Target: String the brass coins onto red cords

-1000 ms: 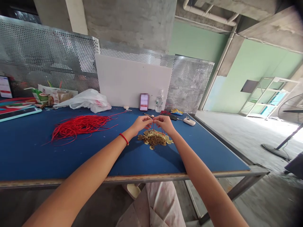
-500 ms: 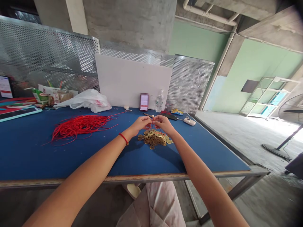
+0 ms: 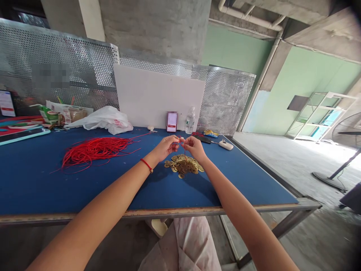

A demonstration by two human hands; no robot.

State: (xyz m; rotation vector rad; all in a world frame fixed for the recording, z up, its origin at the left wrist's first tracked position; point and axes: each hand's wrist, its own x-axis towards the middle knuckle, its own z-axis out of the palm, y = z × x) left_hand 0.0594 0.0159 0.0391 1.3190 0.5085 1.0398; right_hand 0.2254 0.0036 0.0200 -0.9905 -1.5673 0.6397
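1 clear bottle point(image 3: 190, 121) near upright phone point(image 3: 172, 124), white bag point(image 3: 108, 117) farther left.

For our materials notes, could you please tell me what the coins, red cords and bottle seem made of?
Coins: probably metal, dull brassy finish with some sheen.
Red cords: likely textile, smooth-looking, bending in loose loops; fibre unclear.
Bottle: apparently plastic, clear and glossy, with see-through walls.

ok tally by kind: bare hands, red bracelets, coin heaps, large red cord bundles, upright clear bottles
Bare hands: 2 (left hand, right hand)
Red bracelet: 1
Coin heap: 1 (overlapped too much to count singly)
Large red cord bundle: 1
Upright clear bottle: 1
Total: 6
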